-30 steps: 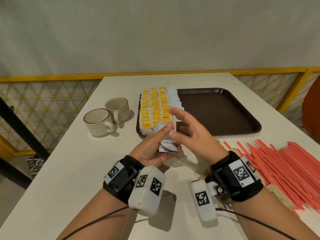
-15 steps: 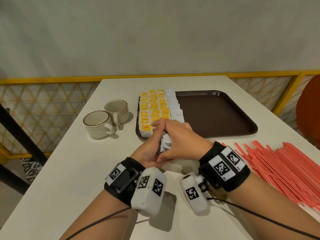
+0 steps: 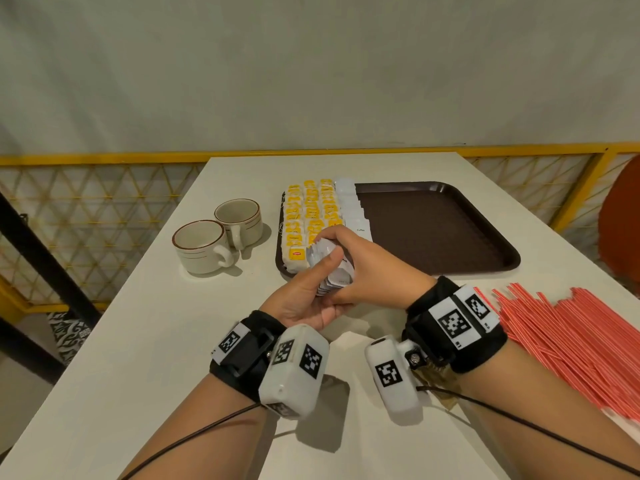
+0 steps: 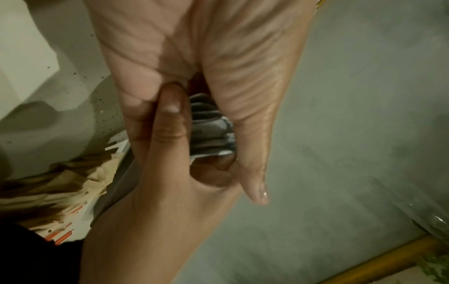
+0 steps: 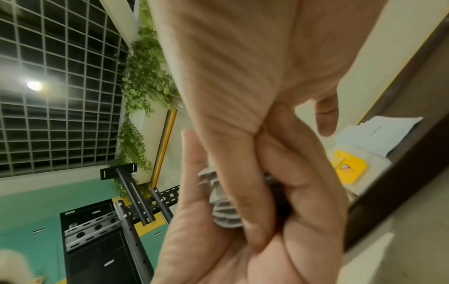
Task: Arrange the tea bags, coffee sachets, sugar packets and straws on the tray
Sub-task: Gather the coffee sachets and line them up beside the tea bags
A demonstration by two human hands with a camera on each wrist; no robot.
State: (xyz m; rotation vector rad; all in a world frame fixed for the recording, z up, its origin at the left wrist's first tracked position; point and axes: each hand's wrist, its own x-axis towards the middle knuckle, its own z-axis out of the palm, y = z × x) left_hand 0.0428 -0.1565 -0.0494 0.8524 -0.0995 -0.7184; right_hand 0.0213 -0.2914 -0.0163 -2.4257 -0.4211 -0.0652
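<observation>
A brown tray (image 3: 450,233) lies on the white table. Rows of yellow-tagged tea bags (image 3: 306,216) fill its left side, with a column of white coffee sachets (image 3: 353,213) beside them. Just in front of the tray's near left corner, my left hand (image 3: 311,289) grips a stack of white sachets (image 3: 332,268) from the left. My right hand (image 3: 356,268) closes over the same stack from the right, thumb and fingers pinching it. The left wrist view shows the stack's edges (image 4: 211,126) between both hands. Red straws (image 3: 571,334) lie spread on the table at the right.
Two white cups with brown rims (image 3: 204,247) (image 3: 239,220) stand left of the tray. A yellow railing (image 3: 104,159) runs behind the table. Crumpled brown paper (image 4: 55,184) lies near the straws. The tray's right part is bare.
My right hand, open over the stack a second ago, has come down and closed on the sachets. Both hands have lifted slightly toward the tray's near left corner.
</observation>
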